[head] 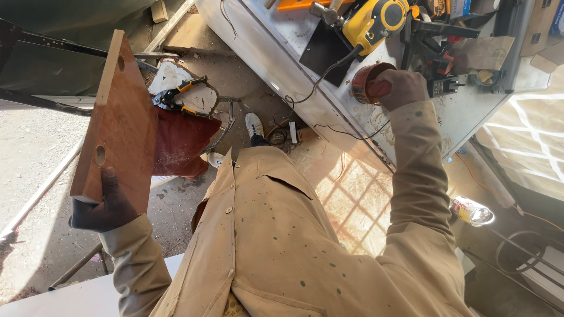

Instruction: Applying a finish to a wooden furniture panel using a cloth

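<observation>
Left of the workbench (276, 56), left hand (106, 206) clamped on wooden board (120, 126) with 2 holes; right hand (399, 88) closed around round red tin (367, 83) at bench edge. Mid-fetch; steady lift needed.

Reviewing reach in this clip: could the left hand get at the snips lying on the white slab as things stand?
Probably not right away. The left hand is gripping the wooden board, which stands between it and the snips. The right hand is at the workbench.

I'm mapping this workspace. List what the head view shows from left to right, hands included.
Left hand → wooden board with holes → tin snips → white shoe → yellow power tool → right hand on a round reddish container → drink can.
</observation>
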